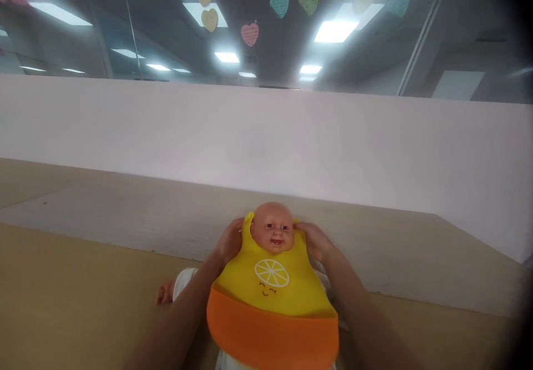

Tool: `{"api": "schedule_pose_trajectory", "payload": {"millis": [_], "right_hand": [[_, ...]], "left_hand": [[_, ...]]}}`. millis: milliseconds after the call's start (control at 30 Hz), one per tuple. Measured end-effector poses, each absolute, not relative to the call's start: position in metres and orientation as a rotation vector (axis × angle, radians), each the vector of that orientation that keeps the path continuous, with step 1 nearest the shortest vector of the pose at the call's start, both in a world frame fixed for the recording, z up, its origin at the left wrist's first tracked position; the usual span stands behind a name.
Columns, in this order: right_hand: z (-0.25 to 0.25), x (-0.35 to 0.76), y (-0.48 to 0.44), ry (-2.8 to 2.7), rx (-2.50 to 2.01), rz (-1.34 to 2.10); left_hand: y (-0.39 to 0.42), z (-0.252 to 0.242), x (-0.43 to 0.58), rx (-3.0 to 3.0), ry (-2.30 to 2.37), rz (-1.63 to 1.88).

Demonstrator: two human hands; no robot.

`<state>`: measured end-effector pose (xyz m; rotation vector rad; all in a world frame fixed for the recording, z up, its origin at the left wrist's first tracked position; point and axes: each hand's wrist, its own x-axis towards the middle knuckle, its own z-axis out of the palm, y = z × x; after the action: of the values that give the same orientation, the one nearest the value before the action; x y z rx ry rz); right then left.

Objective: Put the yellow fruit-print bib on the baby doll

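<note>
A baby doll (272, 226) sits on a tan table (75, 298), facing me. It wears a yellow silicone bib (270, 284) with a lemon-slice face print and an orange catch pocket at the bottom. My left hand (230, 240) grips the bib's neck strap at the doll's left side of the picture, beside its head. My right hand (313, 239) grips the strap on the other side. Both forearms reach in from the bottom edge. The doll's white body and one small hand (165, 293) show beside the bib.
A low white partition wall (266, 136) runs behind the table. Above it is glass with paper hearts (250, 34) stuck on it and reflected ceiling lights. A lighter table strip (125, 214) lies between me and the wall.
</note>
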<state>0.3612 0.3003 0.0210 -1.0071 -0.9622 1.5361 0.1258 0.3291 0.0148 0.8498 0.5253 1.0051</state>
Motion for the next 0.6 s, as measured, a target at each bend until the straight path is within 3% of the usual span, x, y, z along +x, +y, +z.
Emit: {"api": "schedule_pose_trajectory", "payload": {"millis": [600], "right_hand": [[0.004,0.36,0.326,-1.15,-1.084,1.612]], "left_hand": [[0.322,0.022,0.129,0.867,0.521,0.999]]}}
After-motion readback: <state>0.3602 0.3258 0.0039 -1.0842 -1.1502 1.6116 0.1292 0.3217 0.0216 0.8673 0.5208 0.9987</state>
